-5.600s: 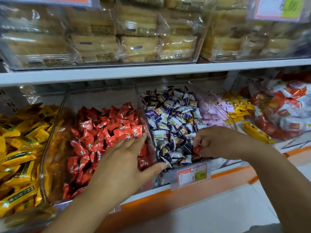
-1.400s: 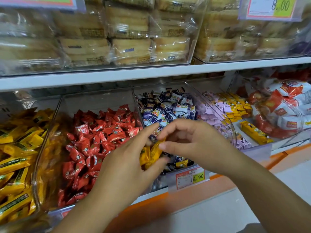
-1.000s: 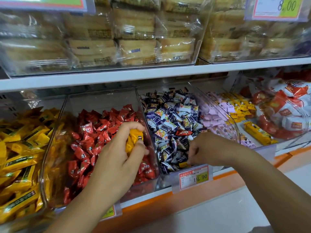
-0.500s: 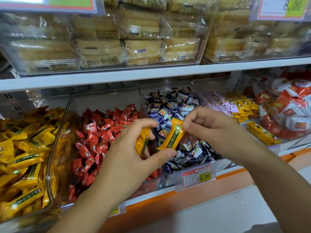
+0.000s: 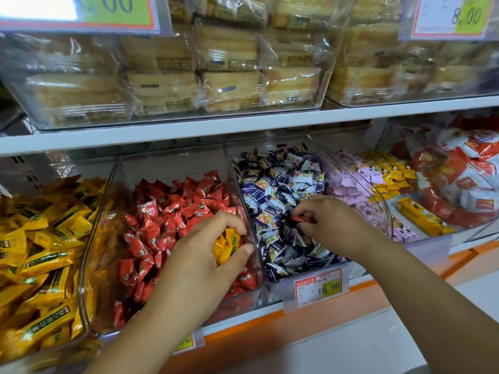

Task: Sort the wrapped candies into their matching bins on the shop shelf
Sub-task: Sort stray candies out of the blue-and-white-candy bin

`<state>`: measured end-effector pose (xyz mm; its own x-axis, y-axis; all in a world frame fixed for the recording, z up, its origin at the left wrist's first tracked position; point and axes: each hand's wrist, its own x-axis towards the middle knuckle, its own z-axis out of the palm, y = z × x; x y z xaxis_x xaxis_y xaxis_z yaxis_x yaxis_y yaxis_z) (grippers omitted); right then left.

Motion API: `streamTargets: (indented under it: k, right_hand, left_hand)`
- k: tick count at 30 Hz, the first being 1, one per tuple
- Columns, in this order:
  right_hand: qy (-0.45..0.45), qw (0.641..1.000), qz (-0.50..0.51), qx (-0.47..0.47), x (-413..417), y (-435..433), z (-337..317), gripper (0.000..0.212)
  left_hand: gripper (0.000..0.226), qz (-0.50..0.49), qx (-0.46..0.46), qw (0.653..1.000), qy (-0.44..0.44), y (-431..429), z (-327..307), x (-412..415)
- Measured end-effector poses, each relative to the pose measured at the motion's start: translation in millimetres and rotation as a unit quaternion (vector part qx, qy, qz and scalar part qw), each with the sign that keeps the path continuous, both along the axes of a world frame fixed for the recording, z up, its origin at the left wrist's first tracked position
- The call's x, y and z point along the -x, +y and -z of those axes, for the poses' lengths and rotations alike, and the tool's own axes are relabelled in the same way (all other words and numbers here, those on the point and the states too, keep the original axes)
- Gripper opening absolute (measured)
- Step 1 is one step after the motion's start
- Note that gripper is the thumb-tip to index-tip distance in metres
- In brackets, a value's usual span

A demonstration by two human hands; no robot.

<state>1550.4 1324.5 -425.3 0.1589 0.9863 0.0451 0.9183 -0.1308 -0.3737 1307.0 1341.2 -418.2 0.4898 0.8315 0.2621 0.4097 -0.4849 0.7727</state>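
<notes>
Yellow-wrapped candies (image 5: 228, 245) bunched in the left hand (image 5: 205, 255), fingers and thumb curled round them, just over the front right corner of the clear bin (image 5: 172, 157) of red candies (image 5: 172, 211). Just to the right, the right hand (image 5: 332, 225) down in the next bin (image 5: 379, 203), thumb and fingertips pinching one red candy (image 5: 299, 219) among the blue-and-white candies (image 5: 278, 184). Under that bin, on the shelf's front edge, a red-bordered price tag (image 5: 318, 286). At far left, beside the red bin, a heap of yellow candies (image 5: 40, 252) in like wrappers. Farther right, pink and yellow packets (image 5: 378, 174), then red-and-white packs (image 5: 464, 179). Above and behind, a white upper shelf (image 5: 189, 130) carrying clear tubs of pale wrapped cakes (image 5: 226, 85), with a price card (image 5: 453, 16) at top right.
</notes>
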Motion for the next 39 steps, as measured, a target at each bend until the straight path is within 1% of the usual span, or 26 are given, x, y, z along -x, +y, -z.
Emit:
streamTargets:
  k: [3, 4, 5, 6, 7, 8, 9, 10, 11, 13, 14, 15, 16, 17, 18, 19, 21, 25, 29, 33, 37, 39]
  right_hand:
    - [-0.037, 0.999, 0.026, 0.016, 0, -3, -11, 0.017]
    - [-0.041, 0.998, 0.035, 0.015, -2, -6, -18, 0.017]
    - [-0.027, 0.999, 0.041, -0.002, 0, -8, -26, 0.016]
    - [0.015, 0.998, 0.042, -0.037, 5, -9, -34, 0.016]
    - [0.083, 0.993, 0.031, -0.083, 14, -9, -40, 0.017]
    - [0.163, 0.980, 0.009, -0.117, 25, -6, -45, 0.022]
    - [0.228, 0.964, -0.018, -0.133, 35, -3, -49, 0.030]
    - [0.255, 0.957, -0.040, -0.129, 42, 1, -49, 0.039]
    - [0.247, 0.961, -0.051, -0.114, 45, 5, -48, 0.043]
    - [0.167, 0.984, -0.038, -0.046, 40, 4, -47, 0.036]
    - [0.111, 0.993, -0.027, 0.019, 33, 0, -48, 0.034]
    - [0.062, 0.993, -0.022, 0.102, 26, -6, -47, 0.037]
    - [0.024, 0.982, -0.025, 0.186, 21, -11, -45, 0.048]
    - [-0.002, 0.968, -0.033, 0.248, 20, -14, -42, 0.062]
    - [-0.014, 0.959, -0.042, 0.281, 20, -16, -39, 0.075]
    - [-0.012, 0.955, -0.047, 0.292, 22, -16, -36, 0.085]
    - [0.005, 0.956, -0.047, 0.290, 24, -11, -28, 0.096]
    - [-0.014, 0.959, -0.049, 0.280, 29, -3, -14, 0.104]
    - [-0.035, 0.951, -0.049, 0.303, 37, 5, -8, 0.116]
    - [-0.037, 0.954, -0.051, 0.294, 37, 10, -3, 0.114]
    - [0.024, 0.967, -0.035, 0.251, 32, 6, 0, 0.108]
    - [0.068, 0.972, -0.017, 0.224, 29, 5, -1, 0.102]
  left_hand:
    - [0.030, 0.015, 0.026, 0.999, 0.041, -2, 6, -2]
    - [0.034, 0.023, 0.026, 0.997, 0.063, -3, 7, -3]
    - [0.037, 0.029, 0.024, 0.996, 0.083, -3, 7, -2]
    - [0.038, 0.029, 0.022, 0.995, 0.098, -3, 7, -2]
    - [0.039, 0.026, 0.023, 0.993, 0.112, -3, 7, -1]
    - [0.041, 0.022, 0.023, 0.991, 0.128, -4, 6, -2]
    - [0.043, 0.017, 0.022, 0.989, 0.145, -5, 5, -3]
    - [0.045, 0.011, 0.018, 0.988, 0.156, -5, 5, -3]
    - [0.048, 0.005, 0.016, 0.987, 0.162, -5, 5, -3]
    - [0.052, -0.001, 0.022, 0.985, 0.169, -7, 4, -5]
    - [0.053, -0.004, 0.025, 0.984, 0.175, -8, 3, -5]
    - [0.051, -0.008, 0.024, 0.982, 0.185, -9, 2, -6]
    - [0.047, -0.011, 0.020, 0.980, 0.197, -9, 1, -7]
    - [0.044, -0.013, 0.016, 0.978, 0.206, -9, 1, -8]
    - [0.042, -0.013, 0.015, 0.978, 0.210, -8, 1, -9]
    - [0.041, -0.011, 0.019, 0.977, 0.211, -7, 0, -9]
    - [0.039, -0.002, 0.026, 0.977, 0.210, -7, 1, -10]
    - [0.039, 0.012, 0.035, 0.979, 0.199, -7, 4, -10]
    - [0.039, 0.013, 0.027, 0.981, 0.190, -6, 7, -10]
    - [0.037, 0.017, 0.025, 0.982, 0.185, -7, 6, -10]
    - [0.038, 0.019, 0.031, 0.985, 0.171, -6, 6, -10]
    - [0.038, 0.018, 0.035, 0.986, 0.164, -6, 7, -10]
